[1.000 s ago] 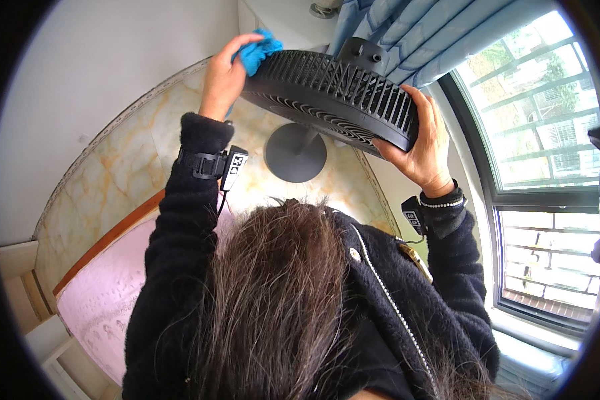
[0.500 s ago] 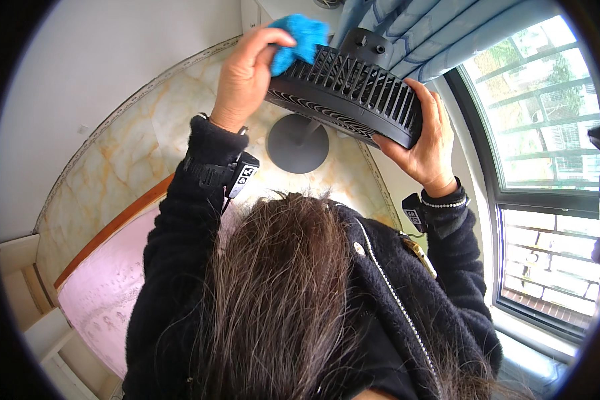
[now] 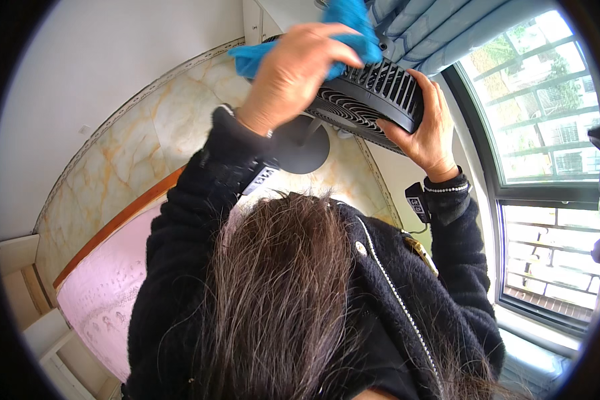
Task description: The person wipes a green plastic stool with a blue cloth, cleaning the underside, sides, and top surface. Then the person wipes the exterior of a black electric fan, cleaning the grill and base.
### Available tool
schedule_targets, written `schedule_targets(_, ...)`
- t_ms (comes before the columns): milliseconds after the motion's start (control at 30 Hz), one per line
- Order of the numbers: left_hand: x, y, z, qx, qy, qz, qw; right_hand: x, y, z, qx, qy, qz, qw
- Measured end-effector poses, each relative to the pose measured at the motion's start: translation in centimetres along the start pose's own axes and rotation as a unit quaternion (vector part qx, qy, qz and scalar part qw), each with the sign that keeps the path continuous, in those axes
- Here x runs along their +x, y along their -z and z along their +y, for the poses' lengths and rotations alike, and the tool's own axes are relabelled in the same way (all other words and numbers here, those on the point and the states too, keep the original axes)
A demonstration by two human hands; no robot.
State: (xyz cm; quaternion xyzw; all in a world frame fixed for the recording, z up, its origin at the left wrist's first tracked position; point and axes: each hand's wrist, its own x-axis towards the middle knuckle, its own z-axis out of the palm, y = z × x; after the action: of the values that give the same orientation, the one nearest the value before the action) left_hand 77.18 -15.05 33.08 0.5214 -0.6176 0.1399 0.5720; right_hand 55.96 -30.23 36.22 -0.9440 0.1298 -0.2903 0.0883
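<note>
A black standing fan has its round slatted head [image 3: 395, 87] tilted in front of me, with a grey disc base [image 3: 308, 150] on the floor below. My right hand [image 3: 428, 130] grips the rim of the fan head at its right end, thumb underneath and fingers on top. A bright blue cloth [image 3: 355, 30] is in my left hand [image 3: 299, 73], pressed along the top of the fan's grille. Part of the cloth hangs out past the hand on the left. The hand and cloth hide the left half of the fan head and are slightly blurred.
Blue curtains [image 3: 433, 30] hang right behind the fan, beside a dark-framed window [image 3: 547, 195] on the right. At lower left stands a bed with a pink sheet [image 3: 107, 293] and wooden edge. Marbled tiles [image 3: 133, 143] cover the floor.
My left hand has slid to the right along the fan with the blue cloth, which now spreads wider. The right hand keeps its hold on the rim.
</note>
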Motion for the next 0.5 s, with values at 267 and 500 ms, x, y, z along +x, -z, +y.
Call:
schedule_targets(267,-2.0,-0.5,-2.8,-0.221,0.054,0.075,0.971,-0.3,0.2,0.5,0.004,0.007,-0.011,1.000)
schedule_targets(500,-8.7,2.6,-10.7,0.009,0.280,0.146,0.949,-0.3,0.2,0.5,-0.008,0.031,0.002,0.999)
